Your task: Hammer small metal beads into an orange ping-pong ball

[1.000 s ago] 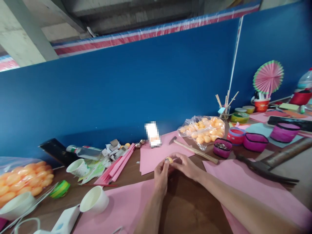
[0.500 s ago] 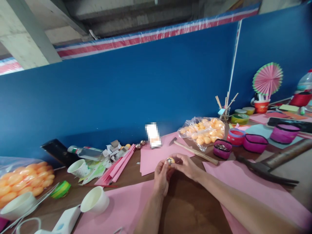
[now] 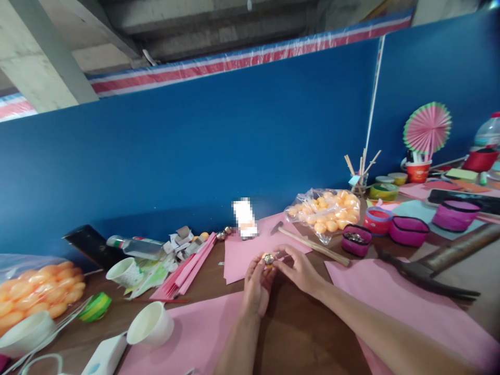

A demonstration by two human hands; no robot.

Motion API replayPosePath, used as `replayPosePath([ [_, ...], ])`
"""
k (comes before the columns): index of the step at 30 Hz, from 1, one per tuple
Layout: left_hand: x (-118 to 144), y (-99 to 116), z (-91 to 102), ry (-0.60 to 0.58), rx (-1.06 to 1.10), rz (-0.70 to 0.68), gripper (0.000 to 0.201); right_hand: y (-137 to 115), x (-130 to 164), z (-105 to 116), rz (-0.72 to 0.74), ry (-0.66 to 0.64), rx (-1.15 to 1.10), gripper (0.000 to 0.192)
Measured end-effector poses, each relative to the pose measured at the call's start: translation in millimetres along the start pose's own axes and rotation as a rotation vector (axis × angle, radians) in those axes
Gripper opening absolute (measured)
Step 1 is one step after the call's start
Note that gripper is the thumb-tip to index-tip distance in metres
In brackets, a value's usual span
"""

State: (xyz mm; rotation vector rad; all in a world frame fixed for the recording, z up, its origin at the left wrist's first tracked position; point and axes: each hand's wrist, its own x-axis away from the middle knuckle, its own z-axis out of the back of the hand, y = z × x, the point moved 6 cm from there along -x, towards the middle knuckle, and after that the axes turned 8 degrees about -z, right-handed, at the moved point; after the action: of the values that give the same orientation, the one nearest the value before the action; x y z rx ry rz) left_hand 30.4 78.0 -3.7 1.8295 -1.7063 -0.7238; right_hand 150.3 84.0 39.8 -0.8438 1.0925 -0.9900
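A: Reading left to right, what lies on the surface (image 3: 297, 333)?

B: Bagged orange balls (image 3: 35, 294), smooth and round; a white paper cup (image 3: 150, 324) tipped on its side; flat pink paper sheets (image 3: 250, 250); then a wooden-handled hammer (image 3: 312, 244).

A: And the hands?

B: Left hand (image 3: 255, 284) and right hand (image 3: 299, 271) meet above the brown wood, each grip pinched on one small orange ball (image 3: 269, 259) with a shiny metallic piece at its front, raised clear for close fingertip work.
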Motion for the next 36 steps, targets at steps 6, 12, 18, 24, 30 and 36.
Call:
replayPosePath([
  [6,1.9,-0.4,-4.5,-0.035,-0.012,0.027,0.029,-10.4,3.1,-2.9,0.132,-0.03,0.056,0.019],
  [12,1.8,2.3,-1.2,-0.006,-0.045,-0.005,0.029,-14.9,5.9,-3.7,0.21,-0.032,0.098,0.019],
  [18,2.9,0.0,-0.3,-0.008,-0.045,0.026,0.027,-14.8,6.1,-4.3,0.216,-0.031,0.097,0.018],
  [24,1.0,-2.4,1.2,0.004,-0.009,0.028,0.022,-8.2,4.9,-0.8,0.142,0.048,0.103,0.026],
  [30,1.7,-2.6,0.4,-0.036,-0.027,0.029,0.02,-14.0,8.4,-0.1,0.287,0.067,0.221,0.02],
  [36,-0.4,-1.5,4.2,0.014,-0.015,0.037,0.023,-6.5,1.7,11.1,0.258,0.135,0.314,0.021],
])
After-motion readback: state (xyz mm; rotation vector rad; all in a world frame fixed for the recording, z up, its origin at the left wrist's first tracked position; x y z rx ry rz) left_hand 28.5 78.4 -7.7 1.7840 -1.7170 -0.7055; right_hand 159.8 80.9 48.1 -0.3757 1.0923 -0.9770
